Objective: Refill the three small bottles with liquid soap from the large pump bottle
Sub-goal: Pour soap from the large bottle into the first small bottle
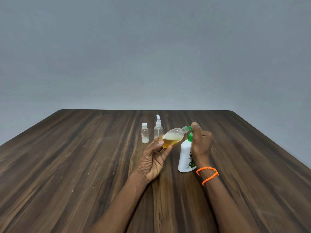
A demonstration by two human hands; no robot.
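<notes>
A dark wooden tabletop (84,165) carries a white pump bottle (185,155), upright; the right hand (201,143) presses its green pump. The left hand (154,157) pinches a tilted small bottle (170,137), half full, mouth at the spout. It looks light, slippery; best held round the body. Two more small bottles (145,135) stand behind.
</notes>
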